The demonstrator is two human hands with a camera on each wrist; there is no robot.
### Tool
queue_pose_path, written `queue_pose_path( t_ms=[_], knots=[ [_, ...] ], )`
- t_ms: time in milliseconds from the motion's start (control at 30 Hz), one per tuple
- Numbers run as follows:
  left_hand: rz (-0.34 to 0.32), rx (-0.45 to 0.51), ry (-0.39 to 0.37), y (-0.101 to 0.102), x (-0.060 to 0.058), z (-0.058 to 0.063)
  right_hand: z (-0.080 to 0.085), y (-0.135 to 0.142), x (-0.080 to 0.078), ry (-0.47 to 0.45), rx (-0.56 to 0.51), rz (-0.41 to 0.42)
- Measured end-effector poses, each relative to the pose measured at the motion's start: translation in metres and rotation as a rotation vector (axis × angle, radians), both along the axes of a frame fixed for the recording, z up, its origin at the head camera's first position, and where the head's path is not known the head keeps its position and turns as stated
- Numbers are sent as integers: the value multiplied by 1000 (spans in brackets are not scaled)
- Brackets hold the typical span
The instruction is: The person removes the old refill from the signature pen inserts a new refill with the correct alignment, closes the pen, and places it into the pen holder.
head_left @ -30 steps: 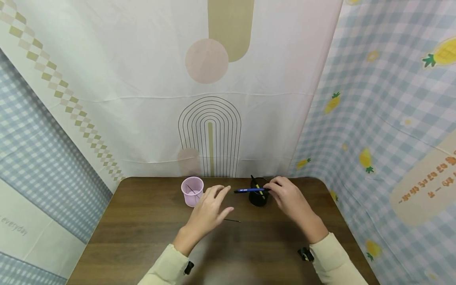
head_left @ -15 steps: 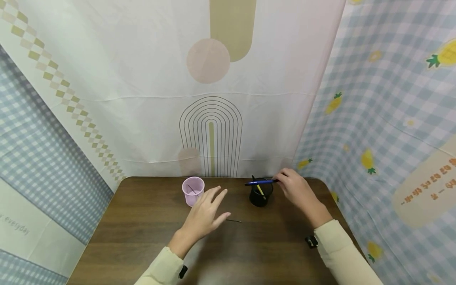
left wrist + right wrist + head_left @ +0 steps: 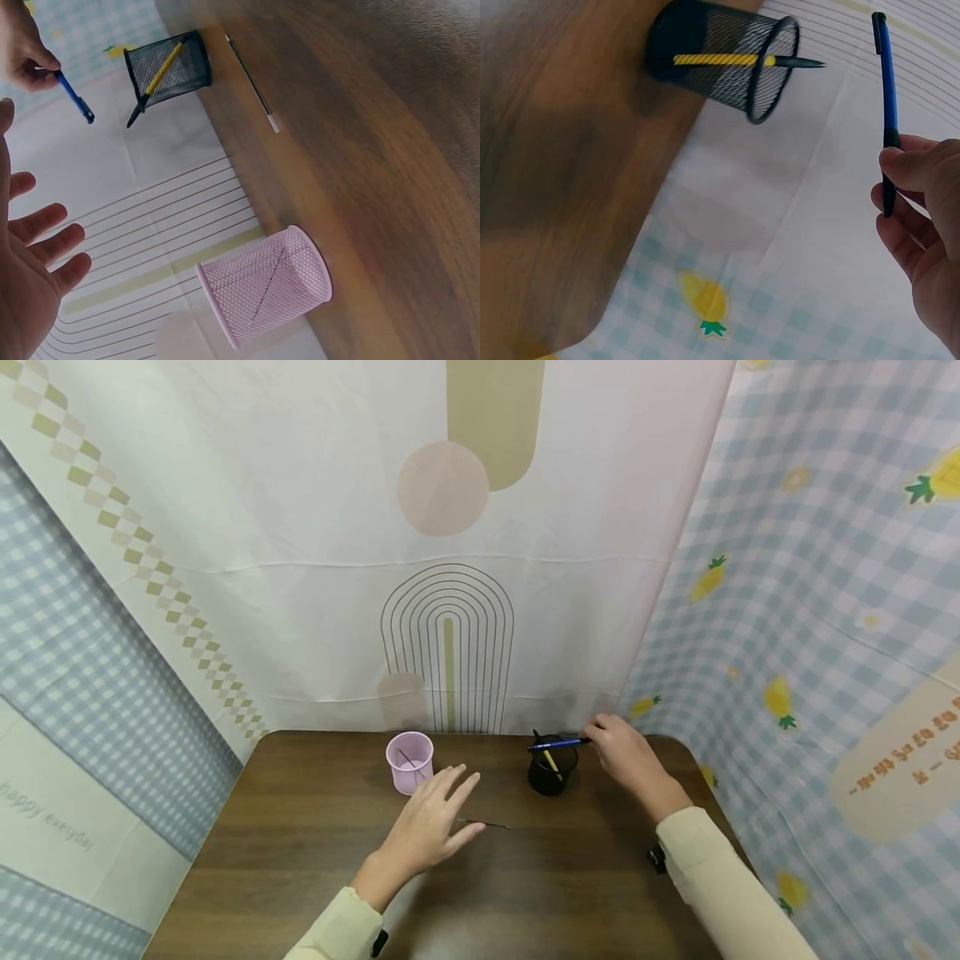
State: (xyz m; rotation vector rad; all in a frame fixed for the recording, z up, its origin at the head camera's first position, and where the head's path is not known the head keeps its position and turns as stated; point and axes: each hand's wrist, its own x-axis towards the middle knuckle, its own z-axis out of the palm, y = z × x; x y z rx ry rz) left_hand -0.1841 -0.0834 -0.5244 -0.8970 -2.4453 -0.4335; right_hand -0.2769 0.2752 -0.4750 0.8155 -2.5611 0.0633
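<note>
My right hand [image 3: 626, 760] pinches a blue pen [image 3: 889, 82] near its dark tip, thumb against fingers. The pen is in the air, above and apart from a black mesh pen cup [image 3: 546, 783]. Inside that cup leans a yellow-and-black pen [image 3: 720, 59]. With fingers spread and holding nothing, my left hand [image 3: 420, 827] hovers over the table by a pink mesh pen cup [image 3: 262, 289]. A thin dark stick, perhaps a pen refill, stands in the pink cup. Another refill-like thin stick [image 3: 251, 82] lies on the table between the cups, partly covered by my left hand in the head view.
Both cups stand near the back edge of the brown wooden table [image 3: 525, 902]. Behind it hangs a pale patterned cloth [image 3: 300, 635], and a blue checked cloth [image 3: 750, 710] hangs at the right.
My right hand has moved right and slightly back with the blue pen, whose free end now shows over the black cup. My left hand has shifted slightly left and toward me.
</note>
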Motion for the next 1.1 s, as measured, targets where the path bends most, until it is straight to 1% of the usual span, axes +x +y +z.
queue_pose_path(
  t_ms=[167, 333, 500, 567, 733, 933, 1100],
  knots=[
    [-12, -10, 2, -3, 2, -5, -4, 2, -7, -43, 76, -44],
    [-24, -35, 24, -6, 5, -9, -4, 5, -16, -81, 119, -66],
    [-26, -76, -4, -8, 7, -12, -5, 6, -26, -104, 153, -85],
    [-26, -95, -14, -9, 9, -13, -6, 5, -29, -109, 183, -93],
    [-26, -140, -29, -9, 11, -17, -8, 0, -36, -122, 262, -100],
    [-31, -204, -18, -9, 12, -20, -14, -7, -44, -133, 320, -94],
    [-42, -227, -15, -9, 12, -20, -18, -16, -48, -192, 351, -105]
  ],
)
